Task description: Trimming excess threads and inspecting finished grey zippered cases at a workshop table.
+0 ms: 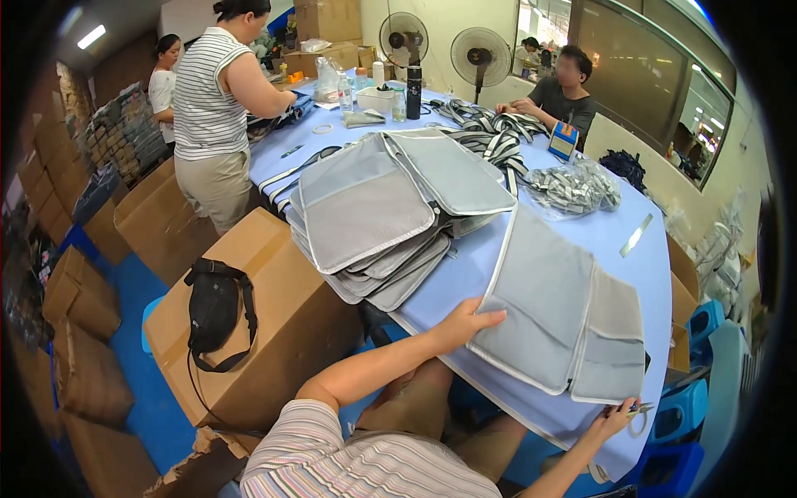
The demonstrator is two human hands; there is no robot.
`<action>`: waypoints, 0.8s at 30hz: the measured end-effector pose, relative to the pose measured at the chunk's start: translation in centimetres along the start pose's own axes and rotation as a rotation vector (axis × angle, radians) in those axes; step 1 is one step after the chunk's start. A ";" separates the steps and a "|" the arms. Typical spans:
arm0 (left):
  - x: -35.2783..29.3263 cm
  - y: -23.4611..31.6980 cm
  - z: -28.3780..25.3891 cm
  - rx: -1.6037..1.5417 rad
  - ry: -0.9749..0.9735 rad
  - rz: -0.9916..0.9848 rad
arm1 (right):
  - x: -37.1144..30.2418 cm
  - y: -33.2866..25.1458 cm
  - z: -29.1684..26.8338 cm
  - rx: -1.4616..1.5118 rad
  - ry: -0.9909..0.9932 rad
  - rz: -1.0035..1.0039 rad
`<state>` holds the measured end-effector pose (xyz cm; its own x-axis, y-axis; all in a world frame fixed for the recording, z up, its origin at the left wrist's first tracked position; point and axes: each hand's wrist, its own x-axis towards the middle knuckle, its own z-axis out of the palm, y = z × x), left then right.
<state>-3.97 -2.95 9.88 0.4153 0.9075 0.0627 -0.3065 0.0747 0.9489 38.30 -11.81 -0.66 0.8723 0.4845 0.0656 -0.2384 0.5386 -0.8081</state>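
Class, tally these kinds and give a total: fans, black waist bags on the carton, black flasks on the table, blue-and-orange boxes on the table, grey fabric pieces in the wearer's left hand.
Fans: 2
Black waist bag: 1
Black flask: 1
Blue-and-orange box: 1
Grey fabric piece in left hand: 1
Total: 6

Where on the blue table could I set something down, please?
Bare blue tabletop shows between the stacked grey panels and the held grey panel, and between that panel and the pale strip. The far side is crowded with striped straps and bottles.
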 end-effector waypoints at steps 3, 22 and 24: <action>-0.5 4.9 0.2 -0.138 0.039 0.093 | 0.4 -0.8 3.0 -0.002 -0.132 -0.014; -7.2 10.3 -20.9 0.309 0.917 0.349 | -8.6 0.1 21.0 -0.059 -0.569 0.198; -6.7 10.3 -20.4 0.305 0.969 0.367 | -8.0 0.2 19.3 -0.085 -0.514 0.199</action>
<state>-27.36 0.17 12.97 -0.5538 0.8045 0.2147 0.0074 -0.2531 0.9674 23.06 -2.24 9.93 0.4888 0.8563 0.1667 -0.3231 0.3552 -0.8772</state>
